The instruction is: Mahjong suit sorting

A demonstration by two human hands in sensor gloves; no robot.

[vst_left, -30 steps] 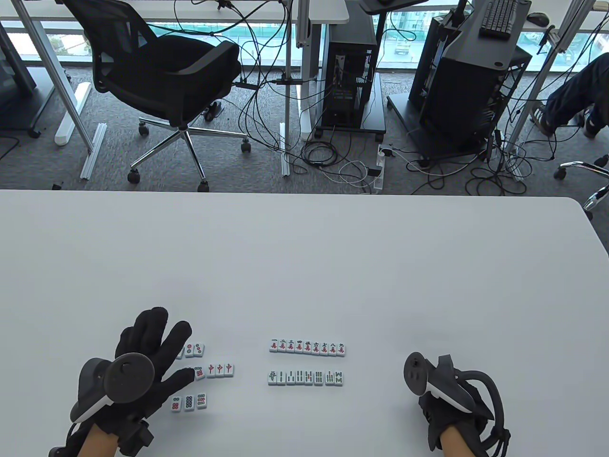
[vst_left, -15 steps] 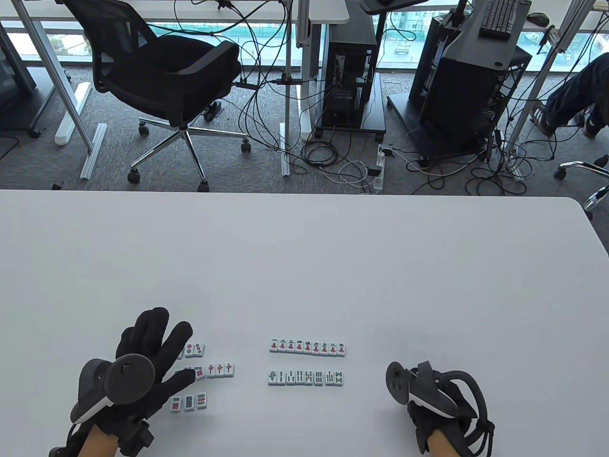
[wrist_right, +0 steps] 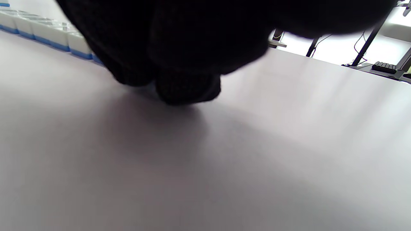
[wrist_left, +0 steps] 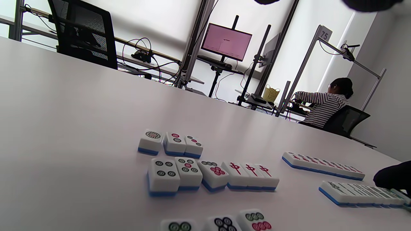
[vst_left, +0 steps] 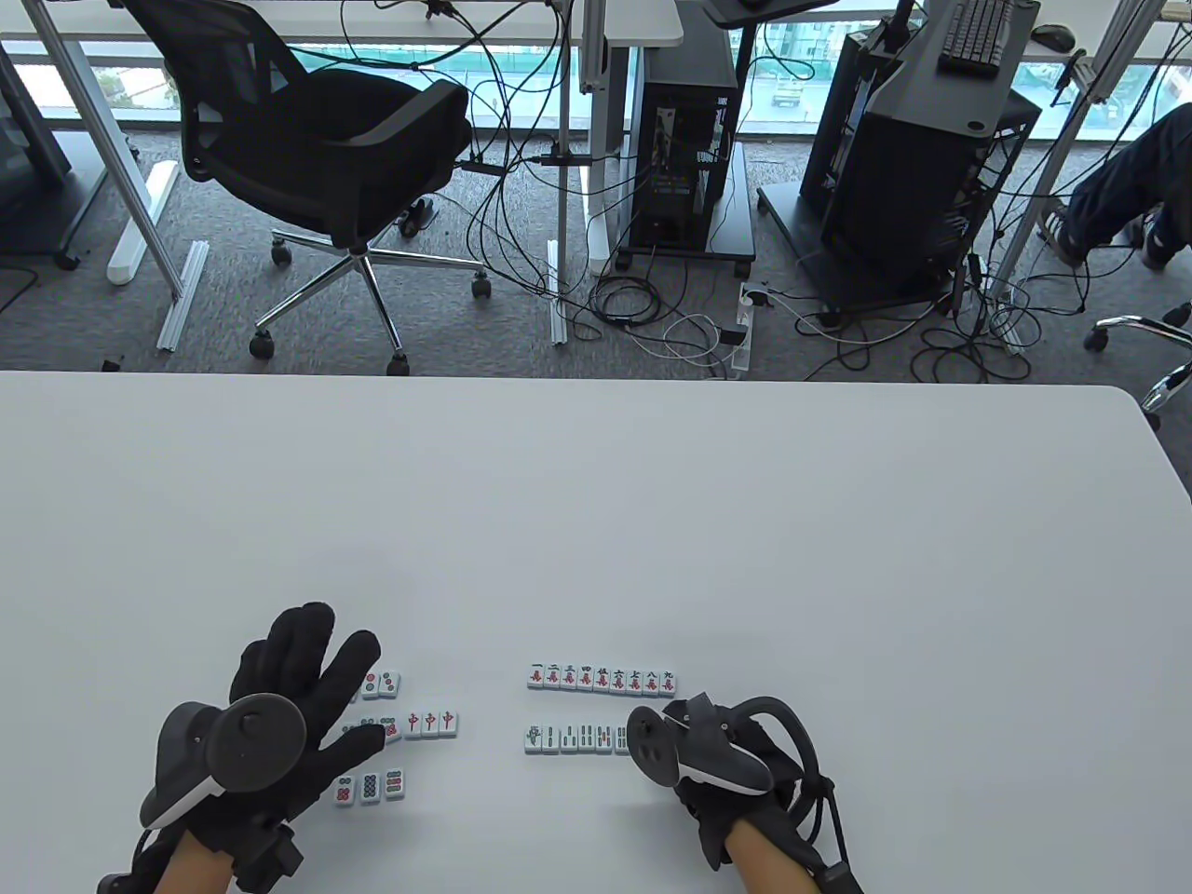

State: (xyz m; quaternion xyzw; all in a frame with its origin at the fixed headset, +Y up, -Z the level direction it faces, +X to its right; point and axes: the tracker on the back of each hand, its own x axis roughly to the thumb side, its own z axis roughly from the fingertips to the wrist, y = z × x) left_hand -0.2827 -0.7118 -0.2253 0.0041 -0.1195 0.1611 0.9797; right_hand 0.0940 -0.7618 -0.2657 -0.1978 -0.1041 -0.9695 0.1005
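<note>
White bench [vst_left: 596,521] fills the lower half of the table view, with an office chair [vst_left: 326,149], cables and computer towers on the grey floor behind it. Near its front edge lie the mahjong tiles: a character-suit row [vst_left: 602,679], a bamboo-suit row [vst_left: 573,738] just in front of it, and, well to the left, loose dot tiles in short rows beside three red-dragon tiles [vst_left: 430,724].

From above, the left hand [vst_left: 279,708] lies with fingers spread, a fingertip touching the dot tile [vst_left: 390,729] beside the dragons, its grip open. That hand covers several tiles; the left wrist view shows them all: three dot tiles behind, three more joined to the dragons [wrist_left: 250,175].

From above, the right hand [vst_left: 736,764] covers the bamboo row's right end. Its wrist view shows dark fingertips [wrist_right: 188,88] down on the bench by the row's end [wrist_right: 77,43]; whether its grip is open or closed I cannot tell.
</note>
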